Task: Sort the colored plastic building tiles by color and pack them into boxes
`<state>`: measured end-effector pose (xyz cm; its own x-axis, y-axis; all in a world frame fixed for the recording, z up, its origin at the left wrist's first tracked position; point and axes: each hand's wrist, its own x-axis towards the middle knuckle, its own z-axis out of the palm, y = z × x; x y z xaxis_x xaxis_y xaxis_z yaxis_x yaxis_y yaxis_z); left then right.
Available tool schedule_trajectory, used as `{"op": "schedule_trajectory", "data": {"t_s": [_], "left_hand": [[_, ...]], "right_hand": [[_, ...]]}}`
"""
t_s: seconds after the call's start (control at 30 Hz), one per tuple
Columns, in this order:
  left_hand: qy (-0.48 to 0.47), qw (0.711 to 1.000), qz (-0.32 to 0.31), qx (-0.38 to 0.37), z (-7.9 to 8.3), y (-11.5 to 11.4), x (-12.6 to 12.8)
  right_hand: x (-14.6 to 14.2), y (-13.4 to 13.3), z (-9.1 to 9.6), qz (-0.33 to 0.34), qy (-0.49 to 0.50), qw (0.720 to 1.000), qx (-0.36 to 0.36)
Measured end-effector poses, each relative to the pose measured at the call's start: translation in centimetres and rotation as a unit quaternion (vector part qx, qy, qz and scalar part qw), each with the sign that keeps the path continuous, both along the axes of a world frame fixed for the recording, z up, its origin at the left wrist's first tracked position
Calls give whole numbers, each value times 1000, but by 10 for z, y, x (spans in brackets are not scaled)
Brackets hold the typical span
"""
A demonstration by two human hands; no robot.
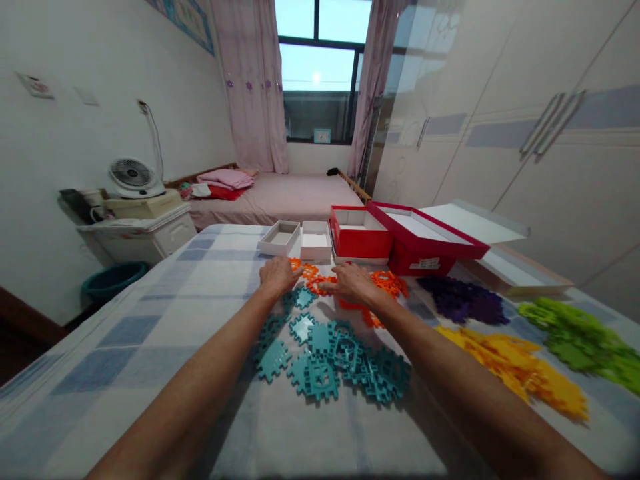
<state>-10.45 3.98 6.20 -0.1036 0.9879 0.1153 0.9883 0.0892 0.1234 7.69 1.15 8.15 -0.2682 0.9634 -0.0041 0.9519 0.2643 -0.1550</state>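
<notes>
Head view. L hand and R hand both at the orange interlocking pcs, which lie mid-cloth just short of the boxes. L fingers bent down toward the pcs; R thumb and fingers look apart over them. Whether either pinches a pc: cannot tell.

Status (judged): colour grouping appears largely done. Teal pcs in a loose spread nearest the wearer; purple pcs, yellow pcs and green pcs in separate heaps to R. Orange grp looks the least settled, approx. strewn, close to the upper teal pcs. No finished assembly obs.

Mat'ls: pcs look like moulded plastic, flat, w/ notched edges, some w/ cut-out centres; teal ones slightly glossy. White boxes and red box look like rigid card, rectangular, open-topped, white or pale inside. Plaid cloth: woven-looking, blue/white, lightly creased.
</notes>
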Motion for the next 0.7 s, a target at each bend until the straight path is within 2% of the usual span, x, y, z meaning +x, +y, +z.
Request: {"op": "schedule_trajectory", "data": {"t_s": [0.2, 0.47, 0.57, 0.7], "left_hand": [[-50, 998, 19, -13, -9, 13, 18], [-41, 999, 17, -23, -10, 22, 24], [-36, 999, 13, -29, -9, 24, 25], [-31, 999, 10, -37, -12, 25, 30]], "right_hand": [[-15, 10, -9, -23, -6, 999, -36], [-12, 7, -17, 18, 99, 995, 5], [1, 7, -12, 23, 121, 992, 17], [44, 12, 2, -29, 130, 990, 39]]}}
